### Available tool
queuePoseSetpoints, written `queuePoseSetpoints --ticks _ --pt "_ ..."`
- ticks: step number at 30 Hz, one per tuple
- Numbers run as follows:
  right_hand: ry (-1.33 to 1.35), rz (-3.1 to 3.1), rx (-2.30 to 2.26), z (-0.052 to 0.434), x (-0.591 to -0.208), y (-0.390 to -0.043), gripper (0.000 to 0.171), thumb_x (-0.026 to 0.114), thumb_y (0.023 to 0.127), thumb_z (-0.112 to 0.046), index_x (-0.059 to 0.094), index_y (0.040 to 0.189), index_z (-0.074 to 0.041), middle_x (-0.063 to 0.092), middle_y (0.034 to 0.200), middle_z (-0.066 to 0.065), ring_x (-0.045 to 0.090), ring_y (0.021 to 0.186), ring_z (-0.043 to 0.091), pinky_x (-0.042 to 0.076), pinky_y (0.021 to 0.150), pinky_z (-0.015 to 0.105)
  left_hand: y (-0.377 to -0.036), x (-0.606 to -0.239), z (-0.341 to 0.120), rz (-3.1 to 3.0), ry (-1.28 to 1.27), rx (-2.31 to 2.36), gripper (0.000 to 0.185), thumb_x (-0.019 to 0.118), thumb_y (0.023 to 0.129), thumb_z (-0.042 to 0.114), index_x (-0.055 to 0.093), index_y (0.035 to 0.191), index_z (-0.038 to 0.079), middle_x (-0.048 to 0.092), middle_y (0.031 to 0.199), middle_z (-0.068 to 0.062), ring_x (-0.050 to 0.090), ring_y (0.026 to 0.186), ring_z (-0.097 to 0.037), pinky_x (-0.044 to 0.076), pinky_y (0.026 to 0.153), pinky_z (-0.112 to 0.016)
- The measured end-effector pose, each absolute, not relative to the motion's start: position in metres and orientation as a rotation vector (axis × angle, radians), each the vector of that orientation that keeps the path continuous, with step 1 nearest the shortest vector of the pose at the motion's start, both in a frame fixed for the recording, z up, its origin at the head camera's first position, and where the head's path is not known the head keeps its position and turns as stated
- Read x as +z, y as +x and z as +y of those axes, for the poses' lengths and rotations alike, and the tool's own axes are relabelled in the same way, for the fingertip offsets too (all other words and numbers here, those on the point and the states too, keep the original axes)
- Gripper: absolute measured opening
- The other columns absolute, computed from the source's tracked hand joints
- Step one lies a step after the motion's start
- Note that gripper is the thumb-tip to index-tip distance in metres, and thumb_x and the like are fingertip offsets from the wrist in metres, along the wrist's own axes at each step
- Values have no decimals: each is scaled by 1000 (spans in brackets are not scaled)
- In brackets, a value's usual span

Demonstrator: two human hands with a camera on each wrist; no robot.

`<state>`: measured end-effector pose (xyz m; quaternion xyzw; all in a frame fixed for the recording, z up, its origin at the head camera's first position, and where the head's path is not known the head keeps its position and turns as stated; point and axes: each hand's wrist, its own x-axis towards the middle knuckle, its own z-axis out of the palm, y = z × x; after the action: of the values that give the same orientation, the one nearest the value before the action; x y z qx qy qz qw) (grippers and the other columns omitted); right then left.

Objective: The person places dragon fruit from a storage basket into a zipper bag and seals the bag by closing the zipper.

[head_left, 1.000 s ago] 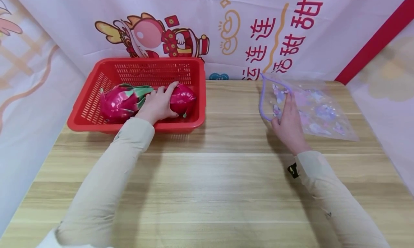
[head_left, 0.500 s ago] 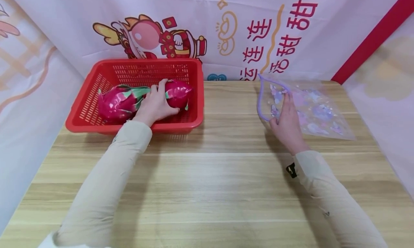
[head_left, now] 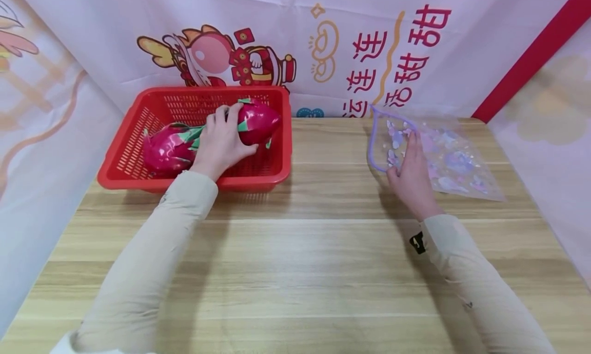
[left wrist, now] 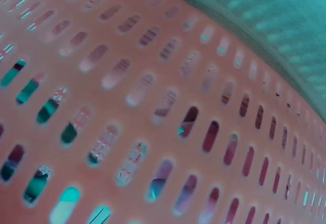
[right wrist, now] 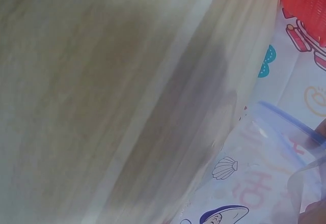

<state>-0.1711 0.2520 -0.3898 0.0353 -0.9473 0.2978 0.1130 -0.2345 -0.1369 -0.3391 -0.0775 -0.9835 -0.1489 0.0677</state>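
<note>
Inside the red basket (head_left: 275,177), my left hand (head_left: 220,138) grips the right-hand dragon fruit (head_left: 259,121), thumb on its near side and fingers over its top. A second dragon fruit (head_left: 167,150) lies to the left in the same basket, partly covered by the hand. In the left wrist view the slotted basket wall (left wrist: 122,132) blocks sight of the fingers. My right hand (head_left: 412,177) holds a clear printed bag (head_left: 457,159) near its purple-edged mouth, which stands somewhat apart. The right wrist view catches this bag (right wrist: 244,183) and only bits of the fingers.
A wood-grain table (head_left: 295,261) spreads beneath both arms. Behind it hangs a printed white cloth (head_left: 304,46) close to the basket and bag. A small black object (head_left: 417,242) shows by the right cuff.
My left hand has taken a grip on the right-hand dragon fruit, which has risen a little and tilted within the basket. My right hand and the bag stay almost where they were.
</note>
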Motion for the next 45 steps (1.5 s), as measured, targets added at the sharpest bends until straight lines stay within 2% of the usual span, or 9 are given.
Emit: queuePoseSetpoints --ticks 11,15,19,23,30,45 --pt "97 -2763 848 249 -391 -172 85 51 85 -6 -2 151 3 -2 159 25 9 145 46 9 121 55 -231 -325 -136 -2895 -233 -400 91 75 76 39 23 150 24 31 148 -18 35 131 -39 39 106 -61" --pt "108 -2741 822 248 -390 -172 85 51 84 -6 0 151 4 1 159 26 8 146 44 8 121 55 -229 -327 -139 -2844 -259 -391 89 75 77 39 26 151 27 31 149 -19 31 135 -40 24 111 -67" --pt "106 -2726 814 246 -390 -171 85 52 83 -6 2 151 4 2 159 25 9 146 44 8 120 56 -228 -329 -140 -2792 -270 -380 86 73 78 41 27 150 30 31 151 -18 28 138 -41 11 111 -73" --pt "101 -2737 834 244 -390 -171 86 52 84 -6 0 152 2 0 160 23 7 147 43 7 121 55 -228 -328 -137 -2797 -264 -383 88 72 79 42 24 151 31 30 152 -17 30 138 -40 15 111 -72" --pt "117 -2746 884 240 -387 -172 87 52 85 -6 -4 152 1 -4 160 21 7 147 42 8 121 52 -226 -324 -125 -2827 -276 -374 92 73 78 41 19 152 32 30 151 -17 38 132 -41 29 111 -64" --pt "137 -2778 848 232 -379 -174 94 56 84 -7 -8 152 -3 -8 161 16 5 148 40 8 122 51 -225 -315 -102 -2774 -373 -338 89 72 77 46 24 151 31 32 150 -16 41 130 -40 43 103 -58"
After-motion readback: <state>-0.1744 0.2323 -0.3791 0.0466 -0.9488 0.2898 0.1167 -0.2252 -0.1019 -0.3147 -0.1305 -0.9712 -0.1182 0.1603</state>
